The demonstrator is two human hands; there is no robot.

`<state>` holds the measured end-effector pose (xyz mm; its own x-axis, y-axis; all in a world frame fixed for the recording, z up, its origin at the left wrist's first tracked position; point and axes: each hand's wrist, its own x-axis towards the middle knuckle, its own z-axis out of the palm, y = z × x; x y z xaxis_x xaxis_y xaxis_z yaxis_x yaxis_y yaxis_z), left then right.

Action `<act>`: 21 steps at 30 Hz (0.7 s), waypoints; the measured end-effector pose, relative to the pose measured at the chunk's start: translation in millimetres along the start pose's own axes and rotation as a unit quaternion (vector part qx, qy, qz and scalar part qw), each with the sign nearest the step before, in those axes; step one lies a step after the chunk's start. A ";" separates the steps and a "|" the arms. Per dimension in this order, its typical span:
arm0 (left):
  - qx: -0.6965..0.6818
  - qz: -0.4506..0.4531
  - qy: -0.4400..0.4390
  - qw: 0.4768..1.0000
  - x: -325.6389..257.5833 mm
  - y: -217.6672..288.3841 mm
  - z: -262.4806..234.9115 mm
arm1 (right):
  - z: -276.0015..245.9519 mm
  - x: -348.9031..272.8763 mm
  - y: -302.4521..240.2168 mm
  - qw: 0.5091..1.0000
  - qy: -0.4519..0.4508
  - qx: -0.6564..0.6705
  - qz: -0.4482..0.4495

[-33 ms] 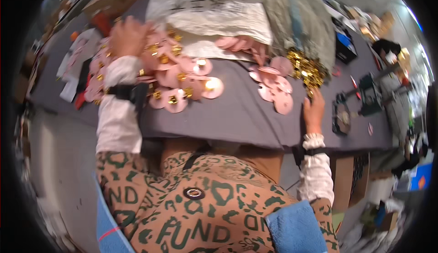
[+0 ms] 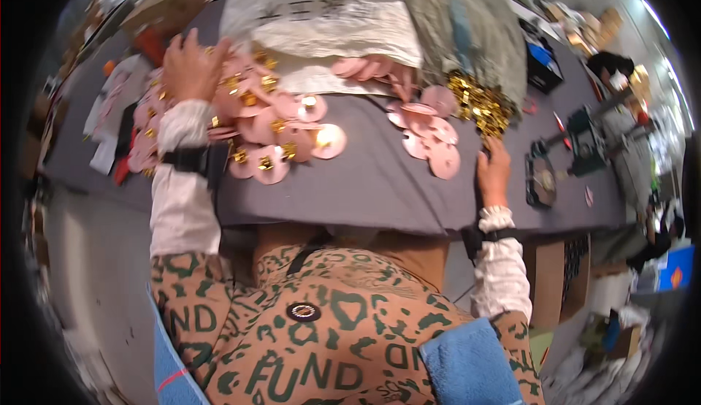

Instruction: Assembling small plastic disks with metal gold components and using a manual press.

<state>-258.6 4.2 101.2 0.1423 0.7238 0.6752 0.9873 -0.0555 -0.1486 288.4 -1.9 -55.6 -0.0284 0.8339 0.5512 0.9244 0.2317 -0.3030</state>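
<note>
My left hand (image 2: pixel 190 71) is over the left heap of round pink discs (image 2: pixel 270 124), its fingers stretched and apart. Many of these discs carry small gold metal pieces (image 2: pixel 266 162). Whether its fingertips touch the discs I cannot tell. My right hand (image 2: pixel 494 175) is at the near edge of a pile of loose shiny gold pieces (image 2: pixel 478 105). Its fingertips are drawn together on a small gold piece there. Left of that pile, more pink discs (image 2: pixel 432 138), with no gold on them that I can see, spill from the mouth of a white woven sack (image 2: pixel 328 36).
A grey-green sack (image 2: pixel 475 25) lies behind the gold pile. At the right of the grey cloth-covered table (image 2: pixel 350 193) stands a dark green hand press (image 2: pixel 577 149). Farther back is a black box (image 2: pixel 544 69). An open carton (image 2: pixel 548 284) sits below the table's right edge.
The whole view has shifted slightly, moving the scene leftward. My left hand's fingers are more clearly spread and raised. My right hand stays at the gold pile's edge.
</note>
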 end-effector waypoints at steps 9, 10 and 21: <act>-0.454 0.032 -0.095 0.885 -29.0 225.8 41.9 | -6.2 -5.6 -11.3 0.993 0.035 0.037 0.109; -0.462 0.042 -0.095 0.881 -23.1 242.0 59.4 | -5.4 -6.6 -8.2 0.992 0.047 0.048 0.109; -0.590 -0.177 -0.185 0.766 -22.8 267.6 71.3 | -8.7 -6.3 -21.0 0.982 0.127 0.112 0.079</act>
<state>-2.6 21.9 -5.4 0.0368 0.9702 0.2396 0.3667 -0.2361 0.8999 272.5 -16.4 -46.0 0.2303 0.7225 0.6518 0.8025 0.2378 -0.5472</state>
